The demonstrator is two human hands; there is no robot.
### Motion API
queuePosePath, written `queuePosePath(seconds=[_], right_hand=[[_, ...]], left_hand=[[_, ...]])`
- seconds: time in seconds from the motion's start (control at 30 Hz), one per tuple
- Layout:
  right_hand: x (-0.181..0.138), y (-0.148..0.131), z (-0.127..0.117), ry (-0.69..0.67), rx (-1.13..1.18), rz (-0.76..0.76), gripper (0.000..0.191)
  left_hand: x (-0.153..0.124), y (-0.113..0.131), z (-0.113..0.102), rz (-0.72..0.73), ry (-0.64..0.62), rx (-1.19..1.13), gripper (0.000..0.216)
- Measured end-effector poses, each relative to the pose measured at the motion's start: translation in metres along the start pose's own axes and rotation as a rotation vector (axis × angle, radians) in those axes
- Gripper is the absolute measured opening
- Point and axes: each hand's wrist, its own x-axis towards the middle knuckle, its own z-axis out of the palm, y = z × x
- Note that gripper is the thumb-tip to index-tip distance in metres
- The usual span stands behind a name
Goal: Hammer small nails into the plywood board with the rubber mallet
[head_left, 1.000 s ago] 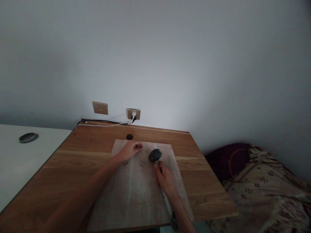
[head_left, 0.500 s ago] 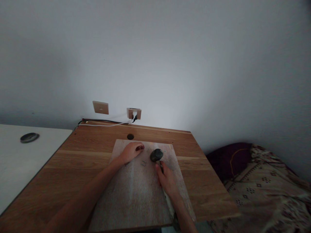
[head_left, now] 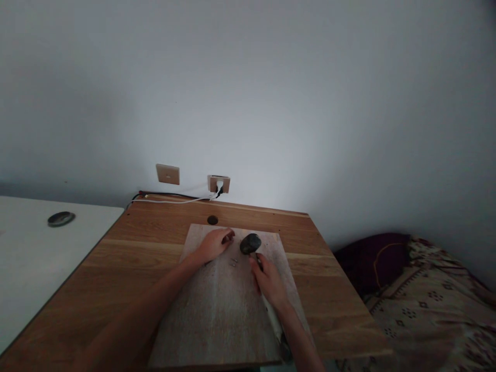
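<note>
My right hand (head_left: 269, 281) grips the handle of a mallet with a dark, rounded head (head_left: 250, 243). The head is over the upper right part of a pale, worn wooden board (head_left: 220, 320). To its left, my left hand (head_left: 215, 245) rests near the board's far edge with fingers curled together. Whatever those fingers pinch, if anything, is too small to make out. Between the hands lie a few small metal pieces like nails (head_left: 234, 262).
The board lies on a brown wooden table (head_left: 321, 279) against a wall. Behind are a socket (head_left: 219, 184) with plugs and cables (head_left: 174, 200). A white table (head_left: 27, 258) with a dark round dish-like object (head_left: 61, 218) stands left; patterned bedding (head_left: 430, 305) lies right.
The scene has shifted a little to the right in view. Against the board, the mallet head has moved slightly up and left. My left hand keeps about the same place on the board.
</note>
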Motion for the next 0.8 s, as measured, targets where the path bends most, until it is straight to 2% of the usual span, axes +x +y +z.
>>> queuePosePath(seconds=[0.23, 0.43, 0.63, 0.8], right_hand=[[0.028, -0.031, 0.008, -0.023, 0.008, -0.046, 0.032], [0.036, -0.031, 0.013, -0.075, -0.147, -0.019, 0.023], [0.029, -0.031, 0.016, -0.08, -0.139, -0.048, 0.022], [0.023, -0.039, 0.014, -0.051, -0.031, -0.074, 0.027]], left_hand=[[0.001, -0.007, 0.005, -0.037, 0.023, -0.032, 0.045], [0.0, -0.003, 0.003, -0.077, 0.018, -0.053, 0.068], [0.0, -0.004, 0.004, -0.072, 0.028, -0.045, 0.063], [-0.002, -0.012, -0.005, -0.067, 0.036, -0.217, 0.046]])
